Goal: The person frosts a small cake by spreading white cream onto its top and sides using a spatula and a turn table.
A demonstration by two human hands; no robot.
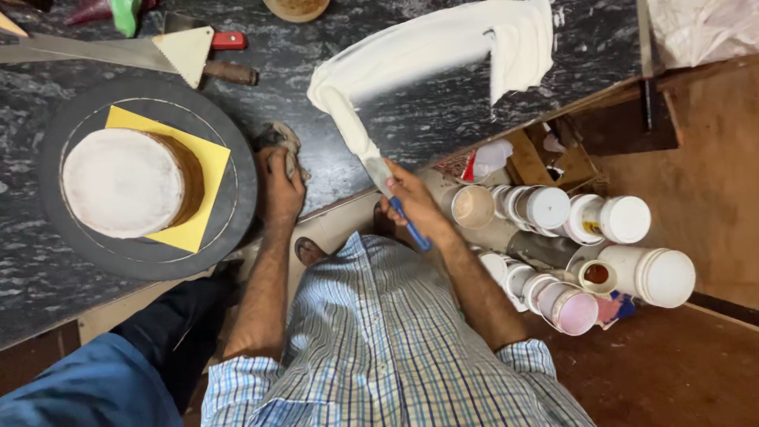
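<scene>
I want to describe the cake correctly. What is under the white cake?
Under the white cake lies a yellow square board, on a round dark turntable. The board's middle and the cake's base are covered from view.

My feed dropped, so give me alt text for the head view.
Seen from above, the right hand holds a blue-handled spatula spreading a white cream streak across a dark marble counter. The left hand rests on a cloth beside a frosted cake on a turntable. White tubs lie below the counter.
</scene>
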